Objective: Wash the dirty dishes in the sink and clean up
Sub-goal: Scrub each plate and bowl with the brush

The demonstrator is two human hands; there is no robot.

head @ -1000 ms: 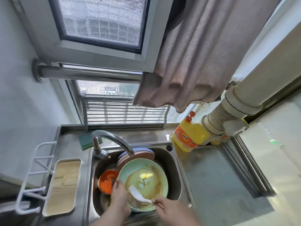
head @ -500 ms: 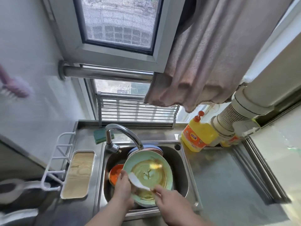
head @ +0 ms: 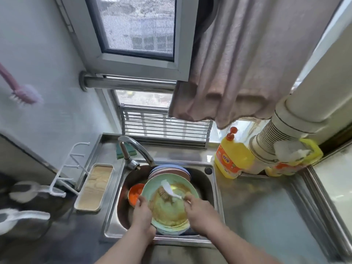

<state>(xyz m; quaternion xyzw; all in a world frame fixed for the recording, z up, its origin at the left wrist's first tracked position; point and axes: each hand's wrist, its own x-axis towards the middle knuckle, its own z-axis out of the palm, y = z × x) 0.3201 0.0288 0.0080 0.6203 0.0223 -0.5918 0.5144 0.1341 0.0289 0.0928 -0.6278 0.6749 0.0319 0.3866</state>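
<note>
In the sink, the green plate is held at its left rim by the left hand, while a white spoon is gripped at its handle end by the right hand. The spoon's long axis runs up and to the left from that hand across the soiled plate face, so the right hand is nearer to it. Compared with a second ago, the spoon's bowl has been swung from the plate's lower left towards its upper middle, and the plate grip is unchanged.
</note>
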